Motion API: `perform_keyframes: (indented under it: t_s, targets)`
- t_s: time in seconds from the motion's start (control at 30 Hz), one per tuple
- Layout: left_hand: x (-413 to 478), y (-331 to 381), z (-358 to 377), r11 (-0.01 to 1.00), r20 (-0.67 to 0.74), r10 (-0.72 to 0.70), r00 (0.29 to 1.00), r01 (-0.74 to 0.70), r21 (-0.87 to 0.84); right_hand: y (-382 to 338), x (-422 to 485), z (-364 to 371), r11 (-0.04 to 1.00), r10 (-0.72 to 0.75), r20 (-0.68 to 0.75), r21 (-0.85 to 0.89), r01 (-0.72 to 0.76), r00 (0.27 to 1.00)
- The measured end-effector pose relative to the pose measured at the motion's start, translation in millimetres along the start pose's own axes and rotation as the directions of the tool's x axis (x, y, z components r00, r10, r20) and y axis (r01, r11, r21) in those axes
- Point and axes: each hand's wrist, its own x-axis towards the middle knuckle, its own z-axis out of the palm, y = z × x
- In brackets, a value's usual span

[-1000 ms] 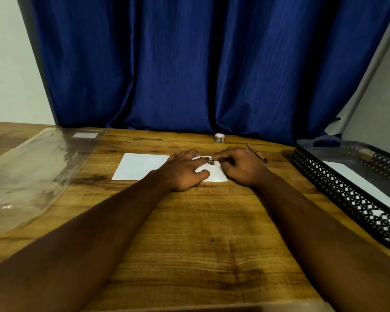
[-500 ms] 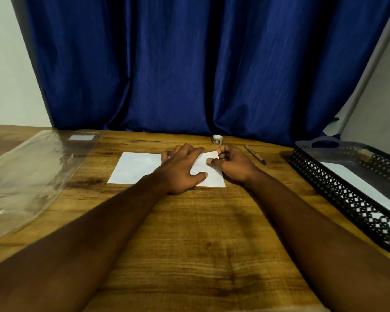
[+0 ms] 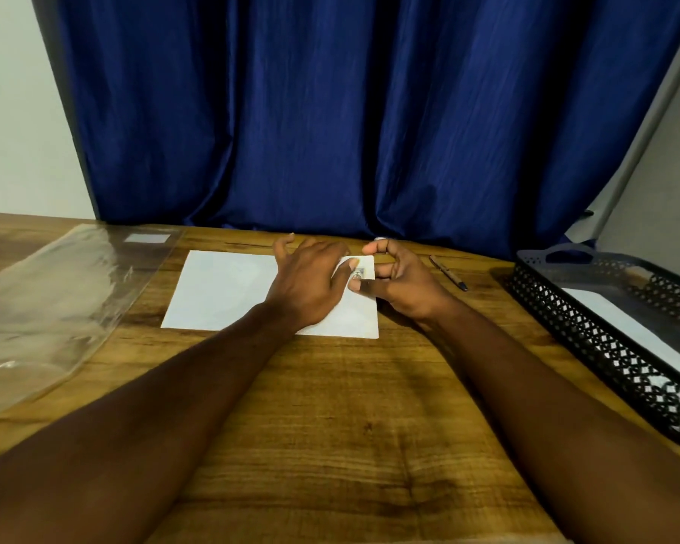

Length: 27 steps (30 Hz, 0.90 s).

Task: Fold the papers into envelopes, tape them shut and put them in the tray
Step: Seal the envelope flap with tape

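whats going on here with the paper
A person is working on a white paper lying flat on the wooden table. The left hand rests on it with fingers spread. The right hand is curled at its far right corner, though whether it pinches anything is unclear. A black tray on the right holds a white sheet.

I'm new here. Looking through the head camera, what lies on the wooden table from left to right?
Clear plastic sleeve → white paper → left hand, resting on the paper → right hand at the paper's right edge → pen → black tray.
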Motion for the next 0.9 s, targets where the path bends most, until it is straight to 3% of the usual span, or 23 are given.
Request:
perform_keyframes:
  t_s: [0.1,0.77,0.9]
  targets:
    - [0.7,2.6,-0.1,1.0,-0.068,0.025,0.997,-0.026,-0.005,0.1,-0.4,-0.2,1.0,-0.008,0.024,-0.003,0.008,1.0]
    - [-0.5,2.6,-1.4,0.996,-0.182,0.082,0.98,-0.085,-0.012,0.5,1.9,6.4,0.999,0.043,0.118,0.005,-0.044,0.992]
    - [-0.7,-0.9,-0.4,0.999,-0.187,0.026,0.982,-0.021,0.029,2.0,6.2,-1.5,0.996,0.085,-0.013,-0.006,-0.085,0.996]
